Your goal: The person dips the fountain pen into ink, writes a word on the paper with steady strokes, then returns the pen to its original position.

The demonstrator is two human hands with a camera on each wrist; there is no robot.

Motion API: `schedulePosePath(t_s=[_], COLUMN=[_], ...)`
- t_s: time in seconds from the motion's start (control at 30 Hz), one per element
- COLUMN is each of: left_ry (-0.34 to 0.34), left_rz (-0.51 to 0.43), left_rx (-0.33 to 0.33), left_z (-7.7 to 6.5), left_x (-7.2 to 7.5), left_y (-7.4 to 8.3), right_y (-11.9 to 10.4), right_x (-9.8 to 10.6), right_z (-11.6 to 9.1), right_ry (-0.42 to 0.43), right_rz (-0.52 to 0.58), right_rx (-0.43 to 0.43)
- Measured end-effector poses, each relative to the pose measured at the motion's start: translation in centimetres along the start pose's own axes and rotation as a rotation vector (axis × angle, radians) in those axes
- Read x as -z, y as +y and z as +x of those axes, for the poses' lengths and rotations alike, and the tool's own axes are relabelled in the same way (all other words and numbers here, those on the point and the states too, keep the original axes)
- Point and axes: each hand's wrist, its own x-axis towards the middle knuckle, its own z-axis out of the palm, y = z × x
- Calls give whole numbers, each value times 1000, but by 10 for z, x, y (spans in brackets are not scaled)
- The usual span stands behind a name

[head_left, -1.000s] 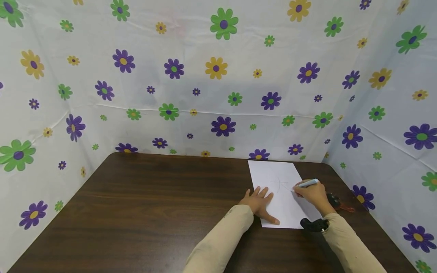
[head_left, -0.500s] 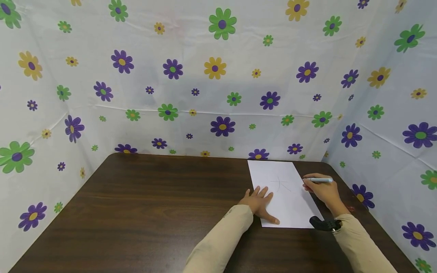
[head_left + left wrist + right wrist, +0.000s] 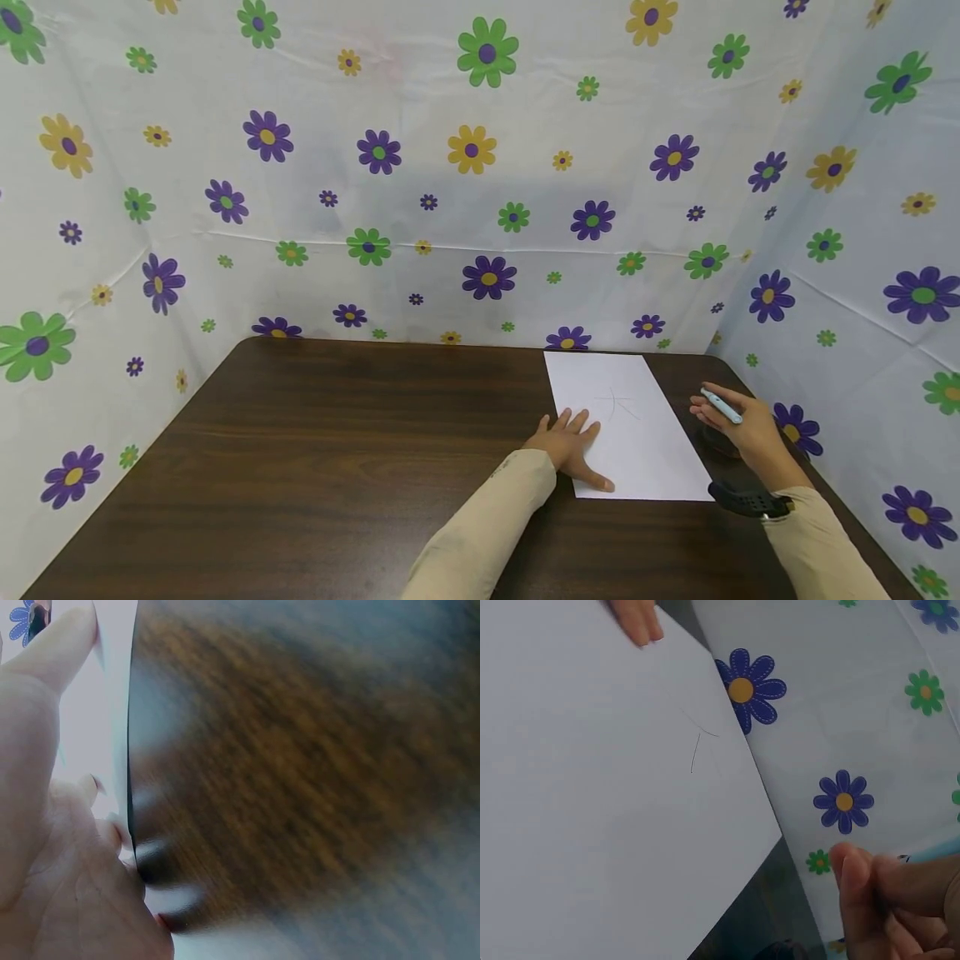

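A white sheet of paper [image 3: 637,458] lies on the table, bearing a few thin pen strokes [image 3: 617,402] that cross one another. My left hand [image 3: 566,448] rests on the sheet's left edge, fingers spread; in the left wrist view its thumb [image 3: 64,645] lies along the paper. Off the sheet's right side, my right hand [image 3: 753,429] holds a light blue pen [image 3: 722,407] between thumb and fingers, raised from the paper. In the right wrist view the pen [image 3: 937,851] is mostly hidden behind the fingers.
A dark object [image 3: 718,442], partly covered by my right hand, lies on the brown table [image 3: 300,458] right of the sheet. Flower-printed white cloth [image 3: 420,192] stands behind the table and along both sides. A black band [image 3: 750,502] sits at my right wrist.
My right hand has lifted the pen from the paper and moved right, past the sheet's edge; the pen has turned. A slanting stroke now shows fully. The left hand stays put.
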Motion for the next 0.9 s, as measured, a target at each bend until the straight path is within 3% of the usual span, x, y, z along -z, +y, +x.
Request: schedulePosePath(t_s=[0.13,0.33,0.47,0.53,0.63,0.9], left_ry=[-1,2,-7,-12,-22,-18], left_rz=[0,-3,-5,-6,-4,-3], left_rx=[-4,-5,-6,-4,-1,2], left_z=[0,0,4,6,11,9], left_x=[0,0,-2,-2,-4,-4], left_y=[0,0,-1,-2,-3,-2], right_y=[6,12,10,10,11,21], right_x=[5,13,18,20,22,29], right_z=[-1,-6,-9,-9,-10,-13], right_ry=[-38,-99,-130,-134,-120,9], right_rz=[264,568,859,954,932,567], right_rx=[-78,-68,-97,-106,-112,-259])
